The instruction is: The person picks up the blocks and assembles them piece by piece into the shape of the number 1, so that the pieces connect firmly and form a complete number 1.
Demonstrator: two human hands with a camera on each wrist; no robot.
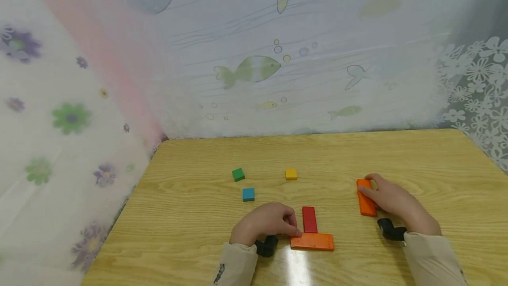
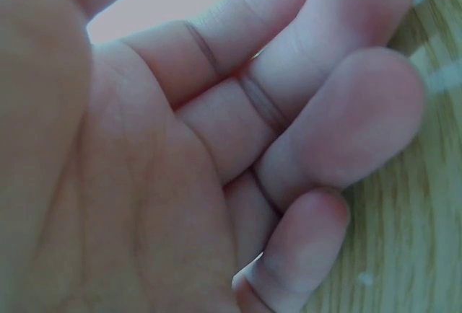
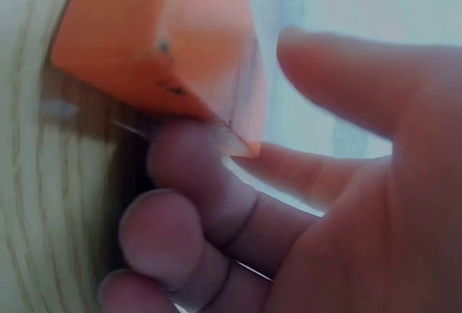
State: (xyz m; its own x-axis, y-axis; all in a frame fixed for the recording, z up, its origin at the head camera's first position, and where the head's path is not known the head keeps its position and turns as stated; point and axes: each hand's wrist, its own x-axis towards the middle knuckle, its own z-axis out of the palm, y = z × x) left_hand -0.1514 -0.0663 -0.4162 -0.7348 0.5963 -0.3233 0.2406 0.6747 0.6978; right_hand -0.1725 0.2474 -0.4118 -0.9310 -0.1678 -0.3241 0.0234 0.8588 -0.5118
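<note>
Orange rectangular block with smooth, hard-looking faces [image 1: 367, 205] is found at the right of the wood-grained table [image 1: 190, 228], directly under the right hand [image 1: 392, 198], by which it is approached from the right. It appears to be pinched near its far end, with the thumb laid over the upper face and the other fingers set round the right side; whether it is lifted at all cannot be told. Its long axis is pointed near to far, with the near end turned slightly rightward.

The key relation is made with a second orange rectangular block [image 1: 312, 242], placed nearer and well to the left, whose long axis is laid left to right, so the two axes are nearly crossed. The far left corner of this second block is touched by the left hand [image 1: 267, 220], whose fingers are loosely bent, with no block seen in the palm. A flat red rectangular block [image 1: 309, 220] is set close against its far edge, aligned near to far. Farther left, small blue [image 1: 248, 195], green [image 1: 238, 174] and yellow [image 1: 291, 174] square blocks are spread apart.
</note>
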